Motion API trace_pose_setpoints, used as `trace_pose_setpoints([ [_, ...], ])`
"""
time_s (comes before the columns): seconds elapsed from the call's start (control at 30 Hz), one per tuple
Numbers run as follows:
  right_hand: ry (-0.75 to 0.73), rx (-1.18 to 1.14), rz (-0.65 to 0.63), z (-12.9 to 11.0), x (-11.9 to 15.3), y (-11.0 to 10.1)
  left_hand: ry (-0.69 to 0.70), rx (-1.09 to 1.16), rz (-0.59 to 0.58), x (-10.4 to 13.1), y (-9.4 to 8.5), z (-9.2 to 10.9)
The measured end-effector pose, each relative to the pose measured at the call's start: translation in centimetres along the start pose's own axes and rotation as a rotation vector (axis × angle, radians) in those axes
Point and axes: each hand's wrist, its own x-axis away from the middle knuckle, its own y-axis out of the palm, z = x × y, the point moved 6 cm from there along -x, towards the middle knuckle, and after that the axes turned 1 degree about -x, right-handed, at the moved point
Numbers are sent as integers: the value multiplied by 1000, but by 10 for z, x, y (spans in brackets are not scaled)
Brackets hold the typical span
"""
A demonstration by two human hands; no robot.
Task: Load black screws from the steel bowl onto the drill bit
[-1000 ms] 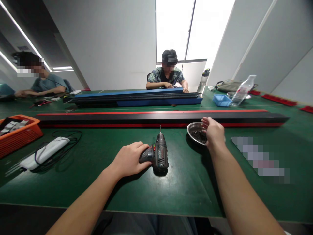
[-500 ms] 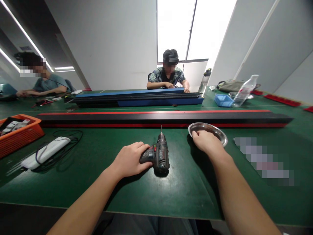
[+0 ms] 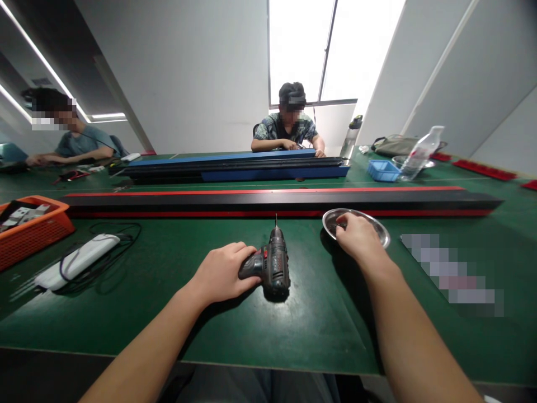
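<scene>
My left hand (image 3: 224,274) is wrapped round the handle of a cordless drill (image 3: 277,266), which lies on its side on the green table with its bit pointing away from me. Over a shallow round metal bowl (image 3: 383,238), my right hand (image 3: 357,238) reaches in with its fingers curled together near small dark bits at the bottom. Whatever those fingertips hold, if anything, is too small to make out. Just beyond the drill bit lies a long black bar with red edges (image 3: 235,200), stretching across the table.
An orange basket (image 3: 50,226) with parts and a white power strip (image 3: 81,260) with black cable lie at left. A blurred flat item (image 3: 453,271) is at right. Farther off are blue and black bars (image 3: 268,173), a blue tray (image 3: 384,171), a plastic bottle (image 3: 422,154) and two seated people.
My right hand has shifted slightly right within the bowl, and its fingers have curled, uncovering dark bits in the bowl. My left hand and the drill stay in place.
</scene>
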Motion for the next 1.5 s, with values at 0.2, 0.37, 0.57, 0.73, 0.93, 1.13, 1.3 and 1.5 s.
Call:
trace_pose_setpoints([
  [0.2,-28,-23,72,5,-3,-2,-1,-5,4,0,0,0],
  [0.37,-2,-52,47,5,-3,-5,-3,-4,3,0,0,-1],
  [0.57,61,9,-48,3,3,-7,-8,-2,3,0,1,-2],
  [0.73,62,85,-192,1,6,4,-8,4,1,0,1,-1],
  [0.93,28,91,-181,-1,5,6,-11,3,0,0,0,0],
  [1.13,15,73,-159,-2,6,5,-11,0,1,0,0,1],
  [1.3,7,61,-168,-3,5,6,-8,1,1,0,0,1],
  [1.5,16,30,-145,-2,3,6,-6,1,-1,0,0,1],
])
